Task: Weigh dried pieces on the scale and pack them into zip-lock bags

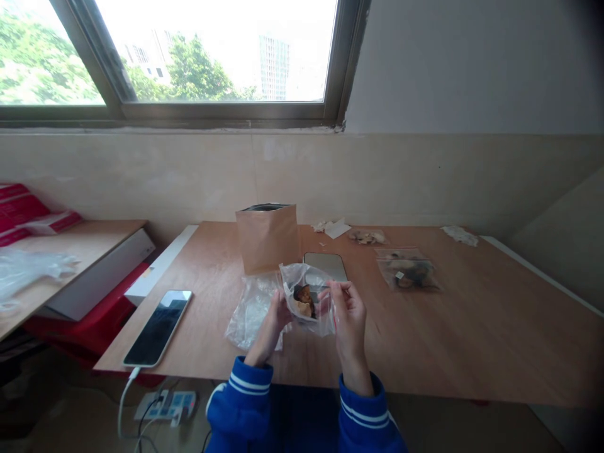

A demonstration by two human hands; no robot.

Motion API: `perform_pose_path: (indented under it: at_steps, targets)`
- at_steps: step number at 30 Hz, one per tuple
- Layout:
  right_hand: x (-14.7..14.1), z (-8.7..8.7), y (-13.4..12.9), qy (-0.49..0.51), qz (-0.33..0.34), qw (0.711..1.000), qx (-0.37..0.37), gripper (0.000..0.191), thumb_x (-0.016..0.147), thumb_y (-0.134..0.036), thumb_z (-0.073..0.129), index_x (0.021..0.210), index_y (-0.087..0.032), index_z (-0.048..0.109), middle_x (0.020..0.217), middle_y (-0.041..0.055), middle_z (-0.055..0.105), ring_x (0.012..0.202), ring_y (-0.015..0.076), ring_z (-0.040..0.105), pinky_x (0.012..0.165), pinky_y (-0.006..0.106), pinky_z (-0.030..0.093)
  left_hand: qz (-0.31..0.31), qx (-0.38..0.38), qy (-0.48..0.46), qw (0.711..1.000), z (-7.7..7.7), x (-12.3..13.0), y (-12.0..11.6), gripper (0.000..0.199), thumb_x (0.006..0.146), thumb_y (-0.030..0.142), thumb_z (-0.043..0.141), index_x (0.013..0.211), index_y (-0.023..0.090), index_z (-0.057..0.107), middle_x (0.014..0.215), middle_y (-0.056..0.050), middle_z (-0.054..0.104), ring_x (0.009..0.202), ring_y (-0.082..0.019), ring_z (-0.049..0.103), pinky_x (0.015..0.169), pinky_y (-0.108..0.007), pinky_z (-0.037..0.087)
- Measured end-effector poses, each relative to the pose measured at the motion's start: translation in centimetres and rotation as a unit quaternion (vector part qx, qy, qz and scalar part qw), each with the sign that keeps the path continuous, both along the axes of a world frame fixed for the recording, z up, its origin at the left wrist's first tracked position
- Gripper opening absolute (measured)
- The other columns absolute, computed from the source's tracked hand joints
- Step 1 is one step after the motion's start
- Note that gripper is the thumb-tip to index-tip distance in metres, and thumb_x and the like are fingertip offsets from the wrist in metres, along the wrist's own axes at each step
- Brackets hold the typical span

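Observation:
Between my two hands is a clear plastic bag with brown and dark dried pieces inside. My left hand is closed on its left side. My right hand pinches the bag's right edge. Below and left of it, another clear plastic bag lies crumpled on the table, partly behind my left hand. A brown kraft paper pouch stands upright with its top open, just behind the bags. Partly hidden by the held bag, a flat light-topped device rests on the table.
A phone on a charging cable lies at the table's left. Toward the right sit a zip bag with dark contents and a smaller bag of pale pieces. Paper scraps and a crumpled white piece are near the wall.

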State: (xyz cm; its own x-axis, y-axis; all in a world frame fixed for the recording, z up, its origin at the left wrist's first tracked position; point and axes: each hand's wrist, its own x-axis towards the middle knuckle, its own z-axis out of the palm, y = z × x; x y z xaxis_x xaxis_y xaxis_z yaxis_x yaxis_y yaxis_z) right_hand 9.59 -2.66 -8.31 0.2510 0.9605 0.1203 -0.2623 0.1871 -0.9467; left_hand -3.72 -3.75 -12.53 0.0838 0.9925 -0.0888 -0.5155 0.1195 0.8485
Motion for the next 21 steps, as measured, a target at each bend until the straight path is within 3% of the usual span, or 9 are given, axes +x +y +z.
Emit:
perform_pose_path:
  at_steps: [3,5,7,9,12,15,18,21]
  targets:
    - [-0.5,-0.2,0.0,-0.05,-0.012,0.999,0.005,0.036,0.08,-0.052,0.067,0.092,-0.019,0.06,0.082,0.005,0.069,0.064,0.0166,0.065,0.054,0.028,0.054,0.027,-0.027,-0.07,0.997,0.2,1.2,0.3,0.058,0.082,0.064,0.056,0.111,0.015,0.068,0.106,-0.012,0.072,0.108,-0.027,0.064,0.099,-0.039,0.045]
    - [-0.5,0.5,-0.4,-0.09,-0.06,0.992,0.06,0.036,0.079,-0.045,0.071,0.102,-0.02,0.06,0.101,0.0079,0.068,0.086,0.0186,0.067,0.071,0.031,0.058,0.077,-0.046,-0.073,0.993,0.6,1.2,0.7,0.055,0.079,0.063,0.06,0.104,0.014,0.069,0.1,-0.011,0.073,0.1,-0.025,0.067,0.095,-0.037,0.048]
    - [-0.1,1.8,-1.0,-0.109,-0.084,0.983,0.121,0.032,0.081,-0.039,0.071,0.106,-0.022,0.06,0.107,0.0068,0.066,0.095,0.0179,0.065,0.083,0.032,0.056,0.113,-0.051,-0.068,0.99,1.2,0.5,1.4,0.051,0.08,0.061,0.06,0.099,0.014,0.07,0.094,-0.009,0.074,0.091,-0.024,0.069,0.089,-0.036,0.051]
    - [0.3,3.3,-1.5,-0.129,-0.034,0.979,0.153,0.02,0.086,-0.035,0.064,0.102,-0.023,0.062,0.1,0.0047,0.067,0.093,0.0167,0.066,0.086,0.031,0.055,0.141,-0.042,-0.065,0.987,1.5,-0.5,2.2,0.048,0.083,0.059,0.056,0.096,0.015,0.07,0.091,-0.007,0.074,0.086,-0.022,0.069,0.084,-0.034,0.053]
    - [0.1,4.7,-0.8,-0.21,0.117,0.957,0.166,0.018,0.094,-0.031,0.053,0.104,-0.023,0.065,0.101,0.0052,0.068,0.097,0.0176,0.066,0.089,0.032,0.054,0.195,-0.023,-0.064,0.979,0.9,-1.6,3.7,0.041,0.089,0.052,0.049,0.094,0.017,0.071,0.09,-0.005,0.074,0.085,-0.019,0.069,0.082,-0.031,0.053]
    - [-1.4,4.0,1.6,-0.326,0.217,0.904,0.17,0.026,0.093,-0.022,0.049,0.114,-0.024,0.065,0.113,0.0063,0.067,0.108,0.0195,0.063,0.097,0.037,0.05,0.2,-0.029,-0.11,0.973,-0.8,-2.0,5.0,0.039,0.093,0.046,0.045,0.093,0.018,0.072,0.092,-0.006,0.074,0.085,-0.019,0.069,0.08,-0.03,0.054]
    - [-3.3,2.0,4.4,-0.409,0.245,0.864,0.162,0.031,0.09,-0.014,0.049,0.115,-0.021,0.065,0.115,0.0085,0.067,0.109,0.0212,0.062,0.1,0.04,0.047,0.2,-0.062,-0.163,0.964,-2.7,-2.1,5.7,0.041,0.093,0.045,0.045,0.095,0.014,0.071,0.093,-0.009,0.074,0.085,-0.021,0.07,0.079,-0.032,0.055]
    - [-4.7,0.0,6.2,-0.449,0.264,0.84,0.151,0.03,0.089,-0.014,0.051,0.116,-0.018,0.064,0.118,0.0113,0.065,0.112,0.023,0.06,0.1,0.04,0.046,0.205,-0.072,-0.16,0.963,-4.1,-2.3,6.0,0.043,0.091,0.046,0.049,0.105,0.01,0.069,0.097,-0.011,0.073,0.094,-0.023,0.069,0.085,-0.033,0.053]
